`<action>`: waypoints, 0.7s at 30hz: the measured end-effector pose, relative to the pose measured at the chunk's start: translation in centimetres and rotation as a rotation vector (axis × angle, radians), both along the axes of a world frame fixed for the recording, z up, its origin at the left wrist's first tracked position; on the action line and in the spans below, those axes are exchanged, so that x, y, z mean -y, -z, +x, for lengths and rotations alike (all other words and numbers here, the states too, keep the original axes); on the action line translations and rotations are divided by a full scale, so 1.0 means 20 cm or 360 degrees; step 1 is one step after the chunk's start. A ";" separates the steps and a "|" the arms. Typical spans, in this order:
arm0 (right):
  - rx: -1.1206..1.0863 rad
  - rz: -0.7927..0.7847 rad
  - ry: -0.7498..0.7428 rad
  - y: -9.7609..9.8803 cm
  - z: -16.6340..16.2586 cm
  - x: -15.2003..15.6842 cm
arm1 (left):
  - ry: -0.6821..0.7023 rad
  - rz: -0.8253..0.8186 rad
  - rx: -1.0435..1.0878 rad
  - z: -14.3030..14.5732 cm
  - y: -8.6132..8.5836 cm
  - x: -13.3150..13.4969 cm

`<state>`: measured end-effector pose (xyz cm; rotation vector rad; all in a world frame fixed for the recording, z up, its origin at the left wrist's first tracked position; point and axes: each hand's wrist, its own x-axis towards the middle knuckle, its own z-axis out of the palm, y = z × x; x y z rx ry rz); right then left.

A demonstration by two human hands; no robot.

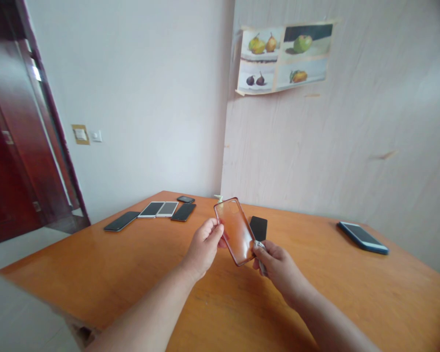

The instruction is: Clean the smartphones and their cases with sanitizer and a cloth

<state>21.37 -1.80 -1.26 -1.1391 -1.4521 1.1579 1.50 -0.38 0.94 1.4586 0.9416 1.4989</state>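
A clear phone case (pixel 235 230) with a dark reddish rim is held up, tilted, above the table. My left hand (pixel 205 244) pinches its left edge between thumb and fingers. At the case's lower right corner is my right hand (pixel 275 264), closed around a small crumpled whitish cloth (pixel 261 258). The cloth touches the case there; whether it is fabric or tissue I cannot tell. Behind the case a black phone (pixel 258 228) lies on the table, partly hidden by the case and my right hand.
On the orange-brown wooden table (pixel 139 264), several phones lie at the back left, including a white one (pixel 151 209) and a black one (pixel 121 221). A phone in a blue case (pixel 363 237) lies at the right. A pale nozzle (pixel 218 198) shows behind the phone case.
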 end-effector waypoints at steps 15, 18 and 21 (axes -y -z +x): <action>0.0078 0.0066 0.0070 0.03 0.01 -0.02 | 0.0115 -0.0087 0.0048 -0.01 -0.01 0.00; 0.0077 0.0129 0.0116 0.03 0.01 -0.02 | 0.0118 -0.0096 0.0068 0.00 -0.01 0.00; 0.0067 0.0152 0.0151 0.02 0.01 -0.02 | 0.0116 -0.0099 0.0140 0.01 -0.01 0.01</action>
